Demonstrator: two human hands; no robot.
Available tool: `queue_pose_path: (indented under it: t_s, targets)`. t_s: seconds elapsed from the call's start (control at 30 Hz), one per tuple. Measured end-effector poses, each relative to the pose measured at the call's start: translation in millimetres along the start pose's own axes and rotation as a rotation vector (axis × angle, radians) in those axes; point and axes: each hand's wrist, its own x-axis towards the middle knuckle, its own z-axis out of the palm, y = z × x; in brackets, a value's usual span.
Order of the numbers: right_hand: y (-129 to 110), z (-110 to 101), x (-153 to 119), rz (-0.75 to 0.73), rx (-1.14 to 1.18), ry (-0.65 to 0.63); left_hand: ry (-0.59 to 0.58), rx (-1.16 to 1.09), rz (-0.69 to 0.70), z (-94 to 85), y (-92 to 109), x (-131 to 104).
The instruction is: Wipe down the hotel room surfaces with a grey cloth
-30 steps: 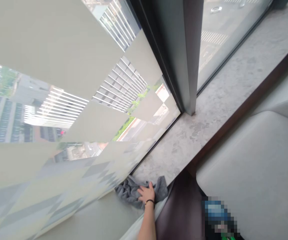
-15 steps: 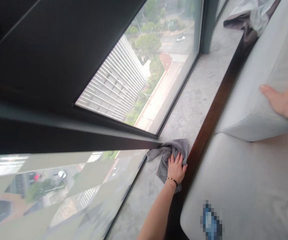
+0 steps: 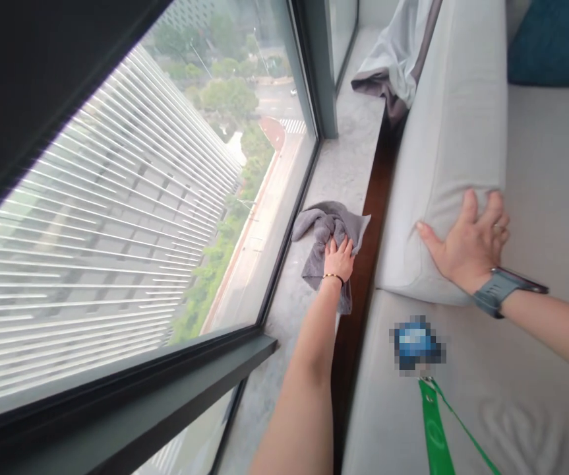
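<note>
My left hand (image 3: 339,258) presses a grey cloth (image 3: 318,231) onto the stone window sill (image 3: 348,158), its fingers bent into the folds. The cloth is bunched up, and one corner hangs over the sill's edge towards the sofa. Over on the right, my right hand (image 3: 475,241) lies with fingers spread on the end of a light grey sofa cushion (image 3: 442,165). Nothing is held in it. A watch (image 3: 499,290) is on that wrist.
Tall window glass (image 3: 205,218) with a dark frame post (image 3: 165,389) borders the sill. A dark wooden strip (image 3: 363,284) runs between sill and sofa (image 3: 403,422). A curtain (image 3: 393,66) hangs onto the sill's far end. A green lanyard (image 3: 435,429) with a blurred badge dangles in front.
My left hand and the cloth have moved along the sill, away from the frame post towards the curtain. The view has shifted, and more of my right hand on the cushion shows.
</note>
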Motion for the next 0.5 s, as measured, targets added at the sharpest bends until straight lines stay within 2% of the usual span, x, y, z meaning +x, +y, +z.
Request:
queue_pose_path:
  t_s: [0.03,0.1,0.3,0.37,0.43,0.5]
  targets:
    - [0,0,0,-0.002,0.004,0.000,-0.004,0.006,0.014,1.9,1,-22]
    - [0,0,-1,-0.004,0.017,0.005,-0.022,0.025,0.012,10.1,-1,-82]
    - [4,0,-5,-0.018,0.104,0.019,-0.185,0.087,-0.215,65.7,-12,-320]
    - [3,-4,-2,-0.051,0.123,0.040,-0.229,0.083,-0.315,80.9,-6,-385]
    - [2,-8,4,-0.093,0.117,0.054,-0.218,0.057,-0.415,87.9,5,-430]
    - [8,-12,4,-0.114,0.091,0.025,-0.168,-0.028,-0.484,87.4,17,-452]
